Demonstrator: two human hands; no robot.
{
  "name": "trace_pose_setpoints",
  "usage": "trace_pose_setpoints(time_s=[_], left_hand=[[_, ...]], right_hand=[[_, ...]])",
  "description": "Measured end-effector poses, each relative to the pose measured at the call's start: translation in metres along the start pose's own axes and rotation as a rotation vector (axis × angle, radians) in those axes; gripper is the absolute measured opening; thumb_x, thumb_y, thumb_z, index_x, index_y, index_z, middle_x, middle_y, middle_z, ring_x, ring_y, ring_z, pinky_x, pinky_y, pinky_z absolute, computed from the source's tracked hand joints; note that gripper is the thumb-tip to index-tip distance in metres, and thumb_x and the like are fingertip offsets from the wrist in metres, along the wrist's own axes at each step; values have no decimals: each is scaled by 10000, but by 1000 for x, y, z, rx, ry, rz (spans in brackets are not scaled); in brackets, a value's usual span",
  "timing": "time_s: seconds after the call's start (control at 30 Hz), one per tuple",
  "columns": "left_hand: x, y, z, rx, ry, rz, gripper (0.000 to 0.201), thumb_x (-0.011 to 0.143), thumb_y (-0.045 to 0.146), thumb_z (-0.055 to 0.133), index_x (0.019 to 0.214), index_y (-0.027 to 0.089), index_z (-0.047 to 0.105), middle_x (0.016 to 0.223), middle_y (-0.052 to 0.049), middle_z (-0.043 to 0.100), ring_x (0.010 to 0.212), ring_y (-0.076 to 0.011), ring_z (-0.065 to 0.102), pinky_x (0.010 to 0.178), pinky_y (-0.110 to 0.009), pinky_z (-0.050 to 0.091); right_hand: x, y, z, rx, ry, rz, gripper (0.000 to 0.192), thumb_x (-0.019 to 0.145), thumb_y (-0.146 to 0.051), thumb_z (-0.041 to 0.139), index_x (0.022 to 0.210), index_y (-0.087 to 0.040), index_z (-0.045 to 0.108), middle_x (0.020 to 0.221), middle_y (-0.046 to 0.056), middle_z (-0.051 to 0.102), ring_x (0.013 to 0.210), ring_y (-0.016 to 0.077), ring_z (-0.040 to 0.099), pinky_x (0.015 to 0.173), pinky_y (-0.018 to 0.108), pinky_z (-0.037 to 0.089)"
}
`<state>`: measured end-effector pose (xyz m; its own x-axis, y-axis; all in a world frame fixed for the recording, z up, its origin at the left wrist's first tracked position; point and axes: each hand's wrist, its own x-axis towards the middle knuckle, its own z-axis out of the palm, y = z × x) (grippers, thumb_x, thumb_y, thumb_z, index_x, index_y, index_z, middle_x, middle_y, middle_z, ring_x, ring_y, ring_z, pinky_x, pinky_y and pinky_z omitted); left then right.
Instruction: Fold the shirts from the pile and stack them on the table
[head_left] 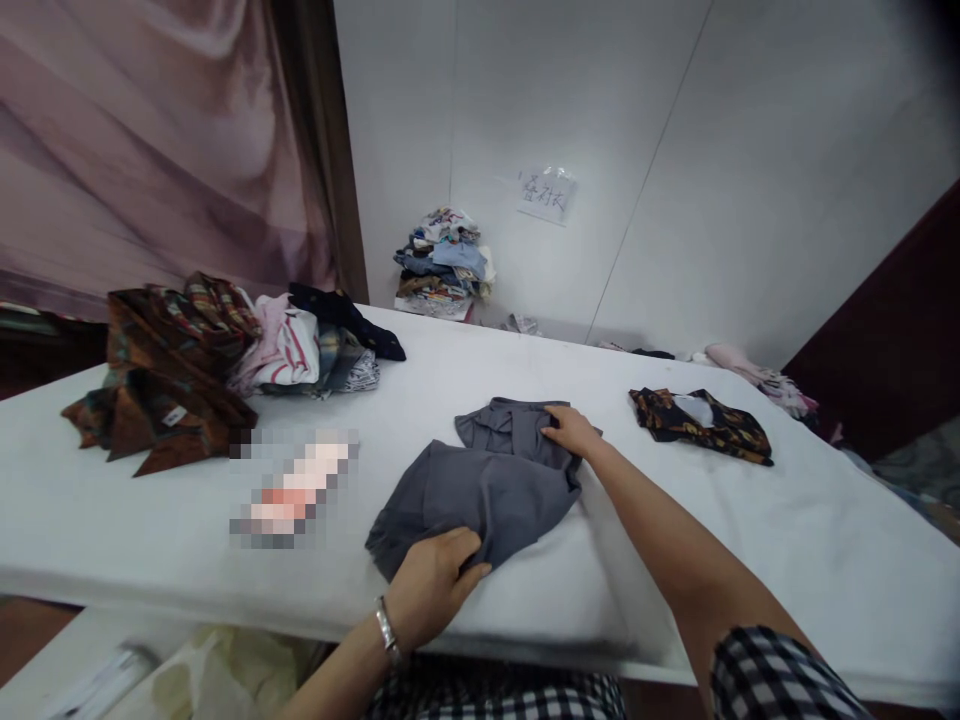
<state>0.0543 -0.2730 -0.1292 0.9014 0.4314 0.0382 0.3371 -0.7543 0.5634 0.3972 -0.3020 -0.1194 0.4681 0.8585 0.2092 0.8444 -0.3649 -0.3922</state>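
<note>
A grey shirt lies partly folded on the white table in front of me. My left hand grips its near edge, fingers curled over the cloth. My right hand rests flat on the shirt's far right side, near the collar. A metal watch band sits on my left wrist.
A heap of brown patterned, plaid and striped clothes lies at the table's left. A dark floral folded garment sits to the right. A stack of folded clothes stands by the back wall. Pink cloth lies at the far right edge.
</note>
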Motion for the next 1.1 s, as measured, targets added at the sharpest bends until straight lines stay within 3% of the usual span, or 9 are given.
trace_pose_setpoints(time_s=[0.13,0.27,0.37,0.5,0.6,0.7,0.8,0.97,1.1], left_hand=[[-7,-8,0,-12,35,-39,179,843,320,489,688,253,433,758,-10,632,758,-233,639,673,-324,414],[-9,-17,-1,-2,54,-40,169,852,298,477,696,249,435,765,-12,633,746,-224,637,657,-317,410],[-8,-16,-2,3,70,24,179,870,285,473,699,238,447,758,-4,626,727,-200,628,639,-297,404],[-6,-9,-6,1,91,67,239,908,342,476,703,218,482,712,8,596,664,-156,602,604,-266,409],[2,-7,-11,-36,193,87,221,929,405,469,884,220,582,827,-6,649,751,-151,627,668,-263,466],[14,-9,-14,57,346,147,334,916,393,504,1189,211,567,1189,-83,646,1108,-221,593,933,-367,466],[27,-10,-11,211,333,108,503,862,375,594,1320,181,514,1389,-141,536,1284,-304,475,1053,-494,373],[31,1,3,267,116,35,183,888,218,544,1003,161,674,990,-99,691,983,-261,614,943,-468,429],[20,7,8,214,108,123,150,889,164,526,818,178,657,853,-56,665,870,-215,604,888,-416,442]], right_hand=[[-16,0,-3,7,53,-10,130,773,-205,627,861,-217,723,928,87,724,967,263,628,905,389,450],[-78,7,-22,484,477,-20,168,835,-330,583,890,-219,696,961,68,698,934,227,616,867,368,483],[-139,19,-34,769,666,186,213,752,-354,668,914,-219,696,922,39,709,880,218,630,836,372,501],[-203,39,-38,814,628,442,118,611,-284,691,697,-202,681,813,31,727,834,225,645,800,354,504],[-220,50,-38,782,592,519,53,580,-259,604,564,-209,610,759,38,727,782,231,654,755,355,510],[-208,49,-43,628,570,475,175,585,-251,531,672,-213,678,829,45,741,854,250,660,811,385,503],[-170,32,-50,477,492,319,367,667,-252,496,950,-208,726,1010,53,736,976,246,643,878,391,483],[-80,-18,-36,240,189,31,360,835,-344,505,1111,-204,689,1200,96,683,1106,247,609,937,383,459],[-28,-48,-11,-128,-126,55,347,816,-340,629,1105,-158,690,1160,166,693,1145,316,592,1025,471,354]])
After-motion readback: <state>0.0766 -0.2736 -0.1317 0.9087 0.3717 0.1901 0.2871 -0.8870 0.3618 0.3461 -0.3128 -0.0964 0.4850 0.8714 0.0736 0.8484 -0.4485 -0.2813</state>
